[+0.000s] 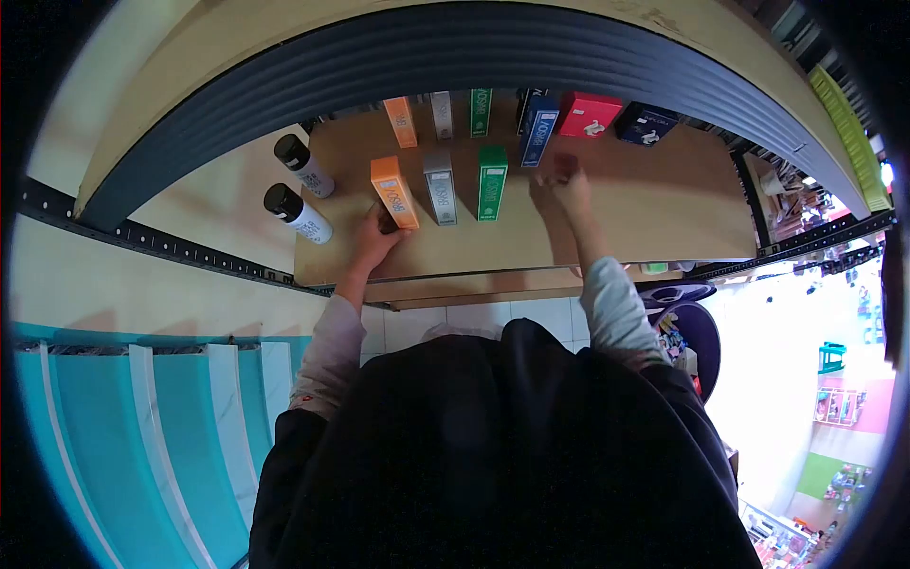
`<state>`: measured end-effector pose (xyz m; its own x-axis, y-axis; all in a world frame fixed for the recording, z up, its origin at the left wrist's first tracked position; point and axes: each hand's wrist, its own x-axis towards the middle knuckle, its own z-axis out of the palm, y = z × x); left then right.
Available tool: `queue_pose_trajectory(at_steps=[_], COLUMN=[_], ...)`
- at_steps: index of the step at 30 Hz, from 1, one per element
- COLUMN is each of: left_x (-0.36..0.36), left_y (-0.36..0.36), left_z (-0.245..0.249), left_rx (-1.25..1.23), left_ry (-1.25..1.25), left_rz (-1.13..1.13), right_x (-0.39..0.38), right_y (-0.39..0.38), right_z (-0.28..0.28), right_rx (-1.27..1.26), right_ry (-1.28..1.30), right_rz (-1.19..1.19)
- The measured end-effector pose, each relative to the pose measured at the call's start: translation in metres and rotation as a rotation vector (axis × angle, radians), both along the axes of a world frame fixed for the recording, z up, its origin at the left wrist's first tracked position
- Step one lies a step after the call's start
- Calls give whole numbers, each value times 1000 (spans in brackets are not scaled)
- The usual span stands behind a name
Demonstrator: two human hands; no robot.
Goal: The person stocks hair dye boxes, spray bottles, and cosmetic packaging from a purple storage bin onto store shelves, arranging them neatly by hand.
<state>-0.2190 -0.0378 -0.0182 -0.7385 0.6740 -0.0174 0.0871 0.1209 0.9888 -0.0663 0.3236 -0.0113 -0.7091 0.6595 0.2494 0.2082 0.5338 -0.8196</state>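
Observation:
My left hand (373,239) is closed around the lower left side of an upright orange box (393,192), its thumb by the front edge. To the right of that box stand a grey box (441,190) and a green box (491,184). My right hand (572,192) is over the shelf board, just right of a tilted-looking blue box (539,133). Its fingers are blurred against a dark patch, so I cannot make out whether anything is in them.
Behind stand another orange box (401,122), grey box (442,116) and green box (481,112). A red box (589,115) and a dark navy box (646,124) are at back right. Two black-capped bottles (310,220) stand left. The upper shelf's dark ridged edge (455,52) hangs overhead.

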Motion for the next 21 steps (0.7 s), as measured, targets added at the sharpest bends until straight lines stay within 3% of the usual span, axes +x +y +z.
queue_pose_trajectory(at_steps=[4,7,10,13,16,19,21], left_x=[-1,3,4,4,1,0,4], left_y=[0,0,-1,0,-1,-1,0], left_z=[-1,9,8,6,5,5,12], left_rx=[-47,-86,-135,-77,-117,-123,-79], left_ry=[62,70,114,111,119,107,56], left_rz=[29,35,62,64,45,26,4], right_x=[-27,-51,-49,-37,-6,21,36], right_y=[14,40,39,35,13,-8,-24], right_z=[11,-12,-14,3,21,17,23], right_rx=[-7,-211,-277,-310,102,-29,-22], right_ry=[85,45,153,-6,-370,-135,-192], right_rz=[116,348,413,463,297,416,367])
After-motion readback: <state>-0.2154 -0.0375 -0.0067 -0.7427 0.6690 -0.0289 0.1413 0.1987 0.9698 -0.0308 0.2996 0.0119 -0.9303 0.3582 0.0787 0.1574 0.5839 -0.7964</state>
